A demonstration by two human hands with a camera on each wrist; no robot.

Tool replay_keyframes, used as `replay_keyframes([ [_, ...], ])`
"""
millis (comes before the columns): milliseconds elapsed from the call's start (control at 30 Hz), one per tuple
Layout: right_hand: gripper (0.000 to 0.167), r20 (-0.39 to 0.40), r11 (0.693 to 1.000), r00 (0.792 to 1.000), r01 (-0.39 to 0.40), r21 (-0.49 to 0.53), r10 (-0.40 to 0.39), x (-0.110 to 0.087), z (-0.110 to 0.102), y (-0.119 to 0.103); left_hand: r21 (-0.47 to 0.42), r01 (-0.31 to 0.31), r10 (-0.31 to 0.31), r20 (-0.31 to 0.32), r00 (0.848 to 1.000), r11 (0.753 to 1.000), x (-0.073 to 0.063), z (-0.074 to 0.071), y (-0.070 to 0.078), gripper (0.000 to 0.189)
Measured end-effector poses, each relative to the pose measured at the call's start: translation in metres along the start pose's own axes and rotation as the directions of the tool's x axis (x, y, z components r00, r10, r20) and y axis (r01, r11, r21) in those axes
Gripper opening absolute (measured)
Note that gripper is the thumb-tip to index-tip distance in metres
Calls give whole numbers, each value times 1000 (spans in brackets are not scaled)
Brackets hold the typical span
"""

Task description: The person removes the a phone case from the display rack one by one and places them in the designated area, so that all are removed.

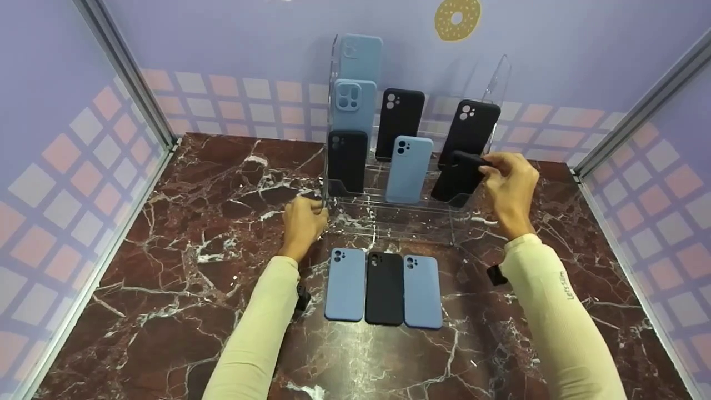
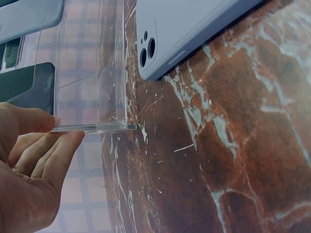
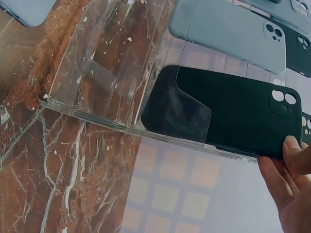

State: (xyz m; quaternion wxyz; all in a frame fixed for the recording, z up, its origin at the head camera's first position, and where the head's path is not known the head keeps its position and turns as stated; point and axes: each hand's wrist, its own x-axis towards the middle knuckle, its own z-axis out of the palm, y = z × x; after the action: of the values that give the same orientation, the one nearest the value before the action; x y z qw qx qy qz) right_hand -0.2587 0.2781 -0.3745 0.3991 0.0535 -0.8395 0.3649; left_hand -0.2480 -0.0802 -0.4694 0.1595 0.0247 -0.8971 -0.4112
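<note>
A clear acrylic display stand (image 1: 389, 226) holds phone cases in tiers. My left hand (image 1: 303, 225) pinches the stand's left side panel (image 2: 92, 128) between thumb and fingers, near its front. At the front right, my right hand (image 1: 512, 186) grips the top corner of a black phone case (image 3: 228, 104). That case leans in the lowest tier, its bottom end behind a clear front lip (image 3: 192, 114). Beside it in the same tier stand a light blue case (image 1: 410, 172) and another black case (image 1: 347, 164) at the left.
Behind, higher tiers carry two black cases (image 1: 400, 122) and light blue ones (image 1: 358, 58). Before the stand, a blue case (image 1: 345, 286), a black case (image 1: 384, 289) and a second blue case (image 1: 423, 291) lie side by side on the marbled table (image 1: 183, 322). Patterned walls enclose the table.
</note>
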Motion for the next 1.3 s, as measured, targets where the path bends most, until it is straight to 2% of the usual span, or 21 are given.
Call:
replay_keyframes([
  [233,8,-46,999,999,-22,30,23,8,-11,-13,-4,24,-23,20,1000,1000,1,1,1,16],
  [533,10,-124,998,991,-40,41,45,20,-32,-40,-4,13,-13,16,1000,1000,2,1,0,17],
  [700,9,-154,995,986,-54,89,67,20,-44,-56,-5,16,-16,17,1000,1000,1,1,0,16],
  [767,8,-156,995,987,-34,94,48,17,-49,-59,-11,18,-18,20,1000,1000,1,1,1,15],
  [933,7,-119,993,993,-10,117,24,4,-56,-59,-20,25,-25,19,1000,999,1,1,0,16],
  [1067,8,-63,993,996,-56,101,62,-7,-61,-56,-17,22,-22,15,1000,1000,1,1,-1,16],
  [1300,14,54,995,995,-82,56,79,-22,-72,-31,-14,24,-23,21,1000,1000,1,0,0,16],
])
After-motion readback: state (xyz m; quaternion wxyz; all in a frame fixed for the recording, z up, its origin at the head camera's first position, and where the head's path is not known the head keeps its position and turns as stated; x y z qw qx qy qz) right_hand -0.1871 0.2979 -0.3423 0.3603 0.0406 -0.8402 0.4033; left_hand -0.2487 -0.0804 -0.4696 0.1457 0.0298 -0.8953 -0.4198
